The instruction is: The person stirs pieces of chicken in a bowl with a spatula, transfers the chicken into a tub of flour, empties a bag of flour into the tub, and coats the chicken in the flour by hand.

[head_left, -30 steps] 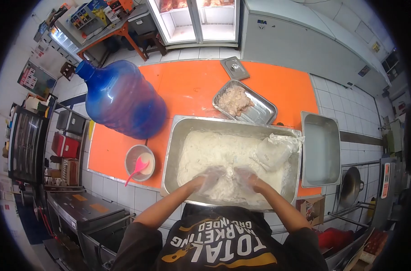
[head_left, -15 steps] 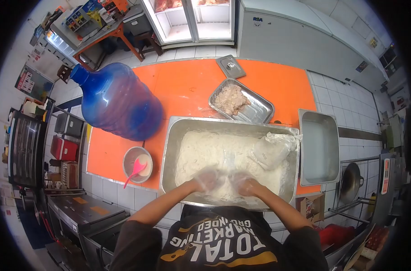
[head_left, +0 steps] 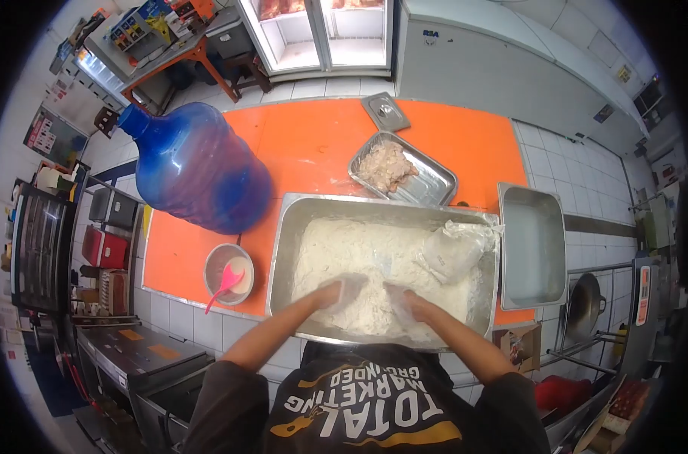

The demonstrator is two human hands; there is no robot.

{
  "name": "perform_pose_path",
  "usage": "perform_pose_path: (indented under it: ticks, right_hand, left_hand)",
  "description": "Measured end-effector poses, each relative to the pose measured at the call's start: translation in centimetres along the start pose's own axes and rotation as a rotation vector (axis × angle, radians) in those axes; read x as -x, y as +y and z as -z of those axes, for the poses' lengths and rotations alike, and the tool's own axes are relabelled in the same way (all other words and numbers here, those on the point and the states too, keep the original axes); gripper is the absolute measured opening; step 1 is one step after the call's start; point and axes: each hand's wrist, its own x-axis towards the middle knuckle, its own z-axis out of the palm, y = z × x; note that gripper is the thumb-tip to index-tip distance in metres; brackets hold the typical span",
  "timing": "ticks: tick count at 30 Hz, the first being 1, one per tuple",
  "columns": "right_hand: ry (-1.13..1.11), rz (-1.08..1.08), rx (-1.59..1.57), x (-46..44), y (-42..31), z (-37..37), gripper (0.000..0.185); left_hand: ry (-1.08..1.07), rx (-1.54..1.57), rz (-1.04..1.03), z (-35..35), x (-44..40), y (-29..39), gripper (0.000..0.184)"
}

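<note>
Both my hands are in see-through plastic gloves, inside a large steel pan (head_left: 282, 250) of white flour (head_left: 336, 246). My left hand (head_left: 345, 292) lies at the flour on the left, fingers stretched inward and holding nothing. Facing it, my right hand (head_left: 406, 303) is at the flour too, its fingers extended and apart from the left hand. A low heap of flour lies between the palms. In the pan's right end rests a whitish, flour-dusted plastic bag (head_left: 456, 253).
Behind the pan, a steel tray (head_left: 434, 181) holds pale battered-looking pieces (head_left: 387, 166), near a steel lid (head_left: 385, 112). At left are a blue water jug (head_left: 200, 166) and a bowl (head_left: 217, 266) with a pink spoon (head_left: 229, 281). A deep steel container (head_left: 534, 250) stands right.
My hands have moved apart sideways, opening a wider gap over the flour between them. The bag and the other items stay in place.
</note>
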Motion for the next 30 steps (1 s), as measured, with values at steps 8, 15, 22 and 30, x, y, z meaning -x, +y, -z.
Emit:
perform_pose_path:
  ticks: [8, 15, 22, 30]
  right_hand:
    - [0.058, -0.189, -0.358, 7.3, -6.4, 3.8, 0.046]
    - [0.307, 0.454, 0.84, -5.0, 0.0, 2.9, 0.031]
    - [0.016, 0.68, 0.884, 3.1, 0.5, 1.5, 0.034]
    - [-0.217, 0.168, 1.303, 3.7, 1.6, 5.5, 0.035]
  left_hand:
    - [0.107, -0.516, -0.319, 1.8, 4.1, 3.6, 0.048]
    - [0.377, -0.824, -0.621, 2.1, -4.3, 4.1, 0.02]
    - [0.043, -0.841, -0.543, -1.8, 1.1, -1.5, 0.027]
    - [-0.2, -0.86, 0.21, 3.9, 4.9, -2.3, 0.034]
